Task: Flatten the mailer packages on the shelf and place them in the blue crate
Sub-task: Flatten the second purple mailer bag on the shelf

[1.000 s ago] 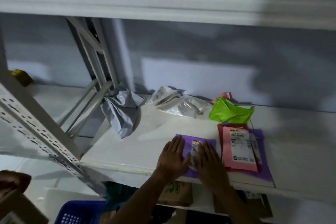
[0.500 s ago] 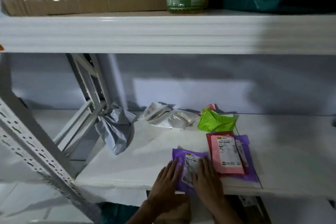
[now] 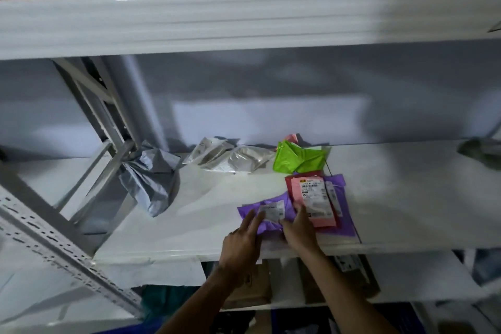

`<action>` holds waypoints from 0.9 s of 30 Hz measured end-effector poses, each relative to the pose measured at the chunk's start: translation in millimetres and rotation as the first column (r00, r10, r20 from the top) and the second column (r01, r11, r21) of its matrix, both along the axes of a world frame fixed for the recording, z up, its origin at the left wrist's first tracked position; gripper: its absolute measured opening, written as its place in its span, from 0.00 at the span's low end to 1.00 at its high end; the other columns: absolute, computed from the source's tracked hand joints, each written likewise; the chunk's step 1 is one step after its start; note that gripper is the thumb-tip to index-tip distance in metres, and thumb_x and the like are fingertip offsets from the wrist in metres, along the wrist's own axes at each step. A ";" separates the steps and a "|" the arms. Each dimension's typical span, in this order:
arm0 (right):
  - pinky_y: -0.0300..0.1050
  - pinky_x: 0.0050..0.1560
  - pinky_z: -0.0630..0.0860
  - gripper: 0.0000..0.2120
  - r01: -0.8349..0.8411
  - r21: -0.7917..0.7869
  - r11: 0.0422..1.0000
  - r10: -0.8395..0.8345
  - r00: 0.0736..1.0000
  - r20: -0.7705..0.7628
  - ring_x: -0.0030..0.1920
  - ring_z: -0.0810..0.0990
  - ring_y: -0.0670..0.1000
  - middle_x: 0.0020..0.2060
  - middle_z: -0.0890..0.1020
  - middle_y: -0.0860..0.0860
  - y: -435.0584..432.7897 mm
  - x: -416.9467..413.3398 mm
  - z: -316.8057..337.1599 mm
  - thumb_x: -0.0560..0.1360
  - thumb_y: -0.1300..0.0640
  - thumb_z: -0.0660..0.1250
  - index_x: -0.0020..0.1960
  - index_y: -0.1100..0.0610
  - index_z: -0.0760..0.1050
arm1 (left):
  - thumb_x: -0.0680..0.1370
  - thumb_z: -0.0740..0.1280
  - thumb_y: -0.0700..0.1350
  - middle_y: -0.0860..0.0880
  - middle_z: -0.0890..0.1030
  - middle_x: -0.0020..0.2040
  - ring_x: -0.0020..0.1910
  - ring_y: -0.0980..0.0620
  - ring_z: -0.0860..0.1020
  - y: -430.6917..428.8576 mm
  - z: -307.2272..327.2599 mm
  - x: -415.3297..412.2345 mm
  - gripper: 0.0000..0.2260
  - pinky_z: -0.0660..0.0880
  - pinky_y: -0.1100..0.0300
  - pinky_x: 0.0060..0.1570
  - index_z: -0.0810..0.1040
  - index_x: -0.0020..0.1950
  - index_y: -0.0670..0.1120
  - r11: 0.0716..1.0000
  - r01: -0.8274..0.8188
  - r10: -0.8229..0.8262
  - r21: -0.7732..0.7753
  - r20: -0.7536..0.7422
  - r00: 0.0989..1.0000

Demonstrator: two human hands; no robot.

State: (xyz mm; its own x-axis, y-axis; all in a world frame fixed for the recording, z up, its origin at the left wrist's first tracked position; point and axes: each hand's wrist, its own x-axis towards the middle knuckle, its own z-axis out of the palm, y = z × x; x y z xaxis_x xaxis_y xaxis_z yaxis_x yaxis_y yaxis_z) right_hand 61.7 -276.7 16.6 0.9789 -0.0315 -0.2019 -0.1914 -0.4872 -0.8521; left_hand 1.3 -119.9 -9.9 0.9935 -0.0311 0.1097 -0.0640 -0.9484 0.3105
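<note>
Purple mailer (image 3: pixel 271 215) lying near the shelf's (image 3: pixel 189 225) front edge, beside the pink stack (image 3: pixel 315 198). I'm pressing it with my left hand (image 3: pixel 241 241), fingers straight; my right hand (image 3: pixel 298 229) is covering its edge (pinching or flat: unclear). Uneven pressure risks sliding it off.

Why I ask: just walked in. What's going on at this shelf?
A person is flattening mailers. The left hand and right hand press a small purple mailer at the shelf front. Right of it lies a flat stack topped by a pink mailer. A crumpled green mailer, silver mailers and a grey mailer wait behind.
</note>
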 end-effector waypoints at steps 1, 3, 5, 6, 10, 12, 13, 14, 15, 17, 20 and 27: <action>0.54 0.62 0.76 0.25 -0.022 -0.025 0.999 0.022 0.999 0.028 0.62 0.78 0.56 0.66 0.77 0.52 -4.1 -0.4 3.9 0.78 0.58 0.65 0.73 0.50 0.66 | 0.85 0.55 0.54 0.51 0.56 0.82 0.53 0.44 0.82 -4.3 2.7 2.9 0.26 0.78 0.54 0.47 0.52 0.82 0.57 1.000 -0.019 0.019 0.015 -0.001 1.000; 0.51 0.61 0.76 0.19 -0.062 -0.062 0.996 0.066 0.996 0.062 0.59 0.79 0.53 0.64 0.79 0.52 -12.0 1.7 10.9 0.79 0.61 0.63 0.69 0.50 0.71 | 0.83 0.60 0.54 0.47 0.64 0.79 0.44 0.42 0.84 -12.0 5.7 7.5 0.26 0.79 0.53 0.40 0.59 0.81 0.56 0.997 -0.060 0.059 0.043 0.018 0.998; 0.51 0.59 0.78 0.15 -0.082 -0.090 0.993 0.092 0.990 0.110 0.58 0.80 0.51 0.61 0.81 0.52 -20.7 4.5 13.8 0.79 0.62 0.62 0.63 0.49 0.76 | 0.79 0.68 0.52 0.44 0.76 0.71 0.31 0.40 0.82 -18.2 3.8 11.9 0.27 0.76 0.54 0.27 0.67 0.77 0.53 0.998 -0.042 0.040 0.039 0.034 0.999; 0.49 0.59 0.79 0.15 -0.082 -0.094 0.992 0.095 0.986 0.138 0.58 0.80 0.51 0.61 0.82 0.52 -23.9 5.4 15.6 0.79 0.63 0.62 0.61 0.50 0.77 | 0.79 0.69 0.52 0.43 0.77 0.69 0.29 0.40 0.81 -19.8 0.4 13.8 0.27 0.76 0.54 0.25 0.67 0.77 0.53 0.999 -0.025 0.023 0.042 0.039 0.999; 0.40 0.58 0.73 0.18 -0.040 -0.180 0.983 0.093 0.950 0.297 0.62 0.79 0.53 0.62 0.82 0.52 -39.9 12.0 27.6 0.78 0.67 0.62 0.63 0.54 0.79 | 0.81 0.64 0.45 0.44 0.68 0.77 0.39 0.37 0.83 -34.0 2.5 25.0 0.31 0.79 0.51 0.33 0.54 0.80 0.57 1.000 0.024 -0.024 -0.009 0.025 0.999; 0.45 0.58 0.75 0.19 0.008 -0.225 0.974 0.073 0.933 0.352 0.61 0.80 0.57 0.62 0.82 0.54 -48.2 19.6 31.8 0.77 0.68 0.62 0.63 0.55 0.79 | 0.76 0.65 0.38 0.41 0.65 0.78 0.43 0.36 0.83 -45.5 8.3 31.9 0.38 0.79 0.49 0.34 0.51 0.80 0.58 0.997 0.076 -0.074 -0.031 0.051 0.996; 0.47 0.59 0.75 0.19 0.031 -0.238 0.971 0.058 0.933 0.356 0.61 0.80 0.58 0.62 0.82 0.56 -52.9 23.8 33.0 0.76 0.69 0.62 0.64 0.55 0.79 | 0.73 0.66 0.35 0.40 0.64 0.78 0.45 0.35 0.82 -52.1 11.3 37.1 0.41 0.79 0.49 0.35 0.50 0.80 0.58 0.994 0.101 -0.099 -0.032 0.063 0.993; 0.48 0.59 0.75 0.20 0.054 -0.248 0.967 0.037 0.936 0.350 0.61 0.80 0.59 0.63 0.81 0.56 -58.8 28.2 33.3 0.76 0.68 0.62 0.64 0.55 0.78 | 0.71 0.66 0.33 0.39 0.63 0.79 0.47 0.35 0.82 -59.4 13.9 43.4 0.44 0.79 0.49 0.36 0.50 0.80 0.58 0.993 0.119 -0.117 -0.023 0.079 0.990; 0.49 0.59 0.75 0.20 0.081 -0.259 0.963 0.013 0.940 0.342 0.62 0.80 0.60 0.64 0.80 0.56 -65.5 32.6 33.6 0.76 0.68 0.62 0.65 0.55 0.78 | 0.69 0.67 0.33 0.39 0.62 0.79 0.49 0.35 0.82 -66.0 15.5 50.8 0.46 0.80 0.49 0.38 0.50 0.81 0.57 0.991 0.132 -0.130 -0.015 0.094 0.987; 0.51 0.59 0.74 0.21 0.140 -0.294 0.945 -0.034 0.941 0.337 0.62 0.79 0.60 0.65 0.79 0.56 -79.6 40.6 32.7 0.76 0.67 0.62 0.66 0.55 0.77 | 0.71 0.65 0.35 0.39 0.58 0.81 0.58 0.35 0.79 -78.6 12.3 66.4 0.44 0.81 0.47 0.47 0.48 0.82 0.56 0.984 0.180 -0.179 0.000 0.094 0.979; 0.54 0.59 0.73 0.20 0.147 -0.392 0.908 -0.035 0.960 0.277 0.63 0.75 0.64 0.64 0.76 0.60 -98.7 45.3 23.5 0.74 0.63 0.65 0.66 0.58 0.76 | 0.79 0.54 0.51 0.38 0.54 0.81 0.71 0.32 0.68 -92.1 -7.2 80.6 0.32 0.75 0.41 0.62 0.51 0.82 0.52 0.956 0.292 -0.293 0.034 0.025 0.956; 0.63 0.56 0.80 0.34 -0.168 -0.687 0.707 0.355 0.924 0.140 0.64 0.78 0.68 0.70 0.73 0.67 -118.4 40.3 -43.7 0.67 0.59 0.69 0.72 0.67 0.70 | 0.78 0.60 0.60 0.42 0.52 0.82 0.74 0.33 0.65 -92.5 -27.5 80.2 0.33 0.72 0.41 0.66 0.56 0.81 0.54 0.946 0.324 -0.325 -0.029 -0.018 0.946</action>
